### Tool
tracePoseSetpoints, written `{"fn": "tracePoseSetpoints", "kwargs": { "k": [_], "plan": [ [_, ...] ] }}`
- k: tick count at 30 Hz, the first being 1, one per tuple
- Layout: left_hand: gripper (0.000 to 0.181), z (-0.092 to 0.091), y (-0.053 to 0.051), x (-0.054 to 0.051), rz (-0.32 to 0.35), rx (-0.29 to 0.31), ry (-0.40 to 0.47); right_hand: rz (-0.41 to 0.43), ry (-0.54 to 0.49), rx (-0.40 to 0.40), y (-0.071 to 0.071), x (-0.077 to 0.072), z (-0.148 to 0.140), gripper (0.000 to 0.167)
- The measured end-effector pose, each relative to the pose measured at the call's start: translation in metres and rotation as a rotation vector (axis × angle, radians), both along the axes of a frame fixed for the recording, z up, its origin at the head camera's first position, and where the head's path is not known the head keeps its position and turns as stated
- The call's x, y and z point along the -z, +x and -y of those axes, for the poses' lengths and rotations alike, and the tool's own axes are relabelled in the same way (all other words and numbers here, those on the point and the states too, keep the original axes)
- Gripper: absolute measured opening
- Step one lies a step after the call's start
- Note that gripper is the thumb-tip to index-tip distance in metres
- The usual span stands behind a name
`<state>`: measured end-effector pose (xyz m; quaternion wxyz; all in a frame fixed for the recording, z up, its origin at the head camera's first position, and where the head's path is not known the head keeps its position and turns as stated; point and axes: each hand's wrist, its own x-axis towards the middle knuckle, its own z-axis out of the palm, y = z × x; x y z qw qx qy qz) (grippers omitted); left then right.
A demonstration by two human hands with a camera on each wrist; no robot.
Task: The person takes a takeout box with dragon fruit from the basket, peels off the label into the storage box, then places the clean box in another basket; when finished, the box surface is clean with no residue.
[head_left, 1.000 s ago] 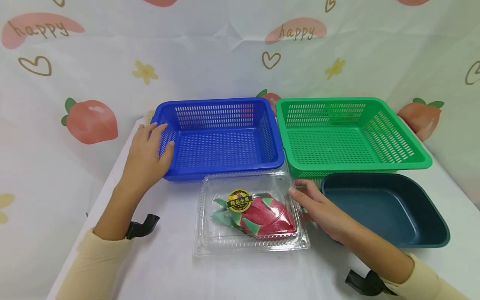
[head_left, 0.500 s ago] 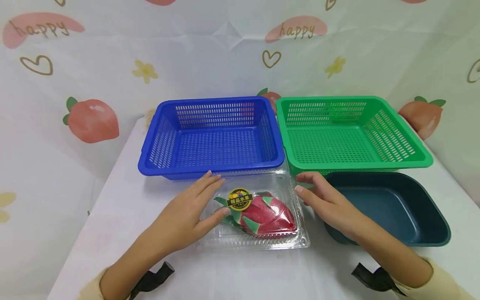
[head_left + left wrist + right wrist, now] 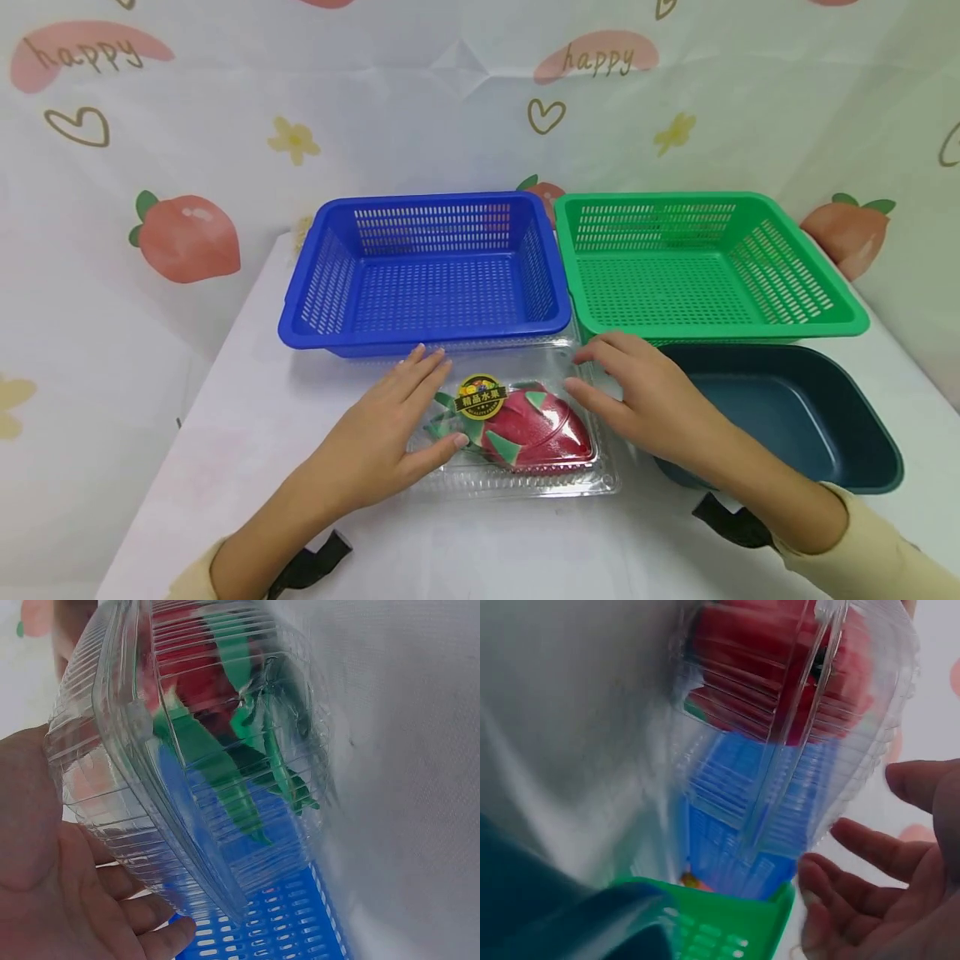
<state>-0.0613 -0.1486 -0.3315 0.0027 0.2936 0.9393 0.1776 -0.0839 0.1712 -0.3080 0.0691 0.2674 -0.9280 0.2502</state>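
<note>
A clear plastic clamshell box (image 3: 551, 361) sits on the white table, its lid down, with a round label (image 3: 481, 397) on top. Inside lies a red dragon fruit (image 3: 542, 429) with green leaf tips. My left hand (image 3: 375, 437) lies over the box's left side, fingers extended; in the left wrist view its palm (image 3: 45, 870) faces the lid. Over the right edge is my right hand (image 3: 648, 400), fingers loosely bent and gripping nothing. In the right wrist view, its fingers (image 3: 877, 851) come close to the lid; whether they touch, I cannot tell.
Behind the box stands a blue basket (image 3: 427, 340), beside a green basket (image 3: 720, 332) on the right. A dark teal basin (image 3: 862, 433) sits at the right front. A printed cloth (image 3: 390, 100) hangs behind the table.
My left hand has left the blue basket's left rim and come down to the box's left side. My right hand has shifted slightly left over the box's edge.
</note>
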Motion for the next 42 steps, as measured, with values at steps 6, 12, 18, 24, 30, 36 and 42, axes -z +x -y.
{"fn": "tracePoseSetpoints", "kwargs": {
  "k": [6, 12, 18, 24, 30, 36, 42],
  "plan": [
    [0.085, 0.001, -0.001, 0.001, -0.001, 0.013, -0.002, -0.201, 0.068, -0.229, -0.019, -0.003, 0.017, 0.031],
    [0.085, 0.001, 0.000, 0.004, 0.010, 0.015, 0.015, -0.296, 0.214, -0.563, -0.036, -0.010, 0.038, 0.030],
    [0.085, 0.001, 0.001, 0.005, 0.006, 0.012, 0.012, -0.360, 0.403, -0.628, -0.038, -0.020, 0.054, 0.024],
    [0.083, 0.001, 0.001, 0.006, -0.003, 0.011, 0.009, -0.362, 0.467, -0.669, -0.040, -0.023, 0.061, 0.020],
    [0.082, 0.001, 0.000, 0.007, -0.007, 0.010, 0.007, -0.406, 0.499, -0.723, -0.042, -0.021, 0.056, 0.029],
    [0.082, 0.000, 0.000, 0.006, 0.002, 0.008, 0.006, -0.364, 0.403, -0.746, -0.048, -0.017, 0.053, 0.020],
    [0.081, 0.000, 0.000, 0.006, 0.008, 0.004, 0.002, -0.253, 0.280, -0.725, -0.056, -0.015, 0.054, 0.014]
  ]
}}
